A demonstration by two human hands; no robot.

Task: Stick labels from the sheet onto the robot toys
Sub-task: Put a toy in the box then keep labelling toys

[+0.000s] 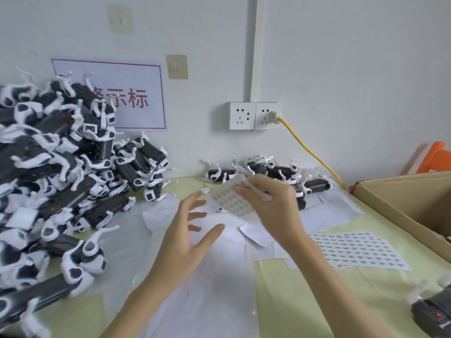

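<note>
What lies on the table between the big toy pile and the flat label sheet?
Head view: loose white backing papers, with the open left hand above them.

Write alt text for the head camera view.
A right hand holds up a small white label sheet above a pale green table while the open left hand reaches toward it. Black-and-white robot toys are heaped at left.

A plain white wall rises behind a pale green desk. On the wall hangs a white sign with a red border and red Chinese characters. Two clear adhesive hooks are stuck above and beside it. A white double wall socket sits under a vertical cable duct, with a yellow cable plugged into its right half. Light is even and soft.
</note>
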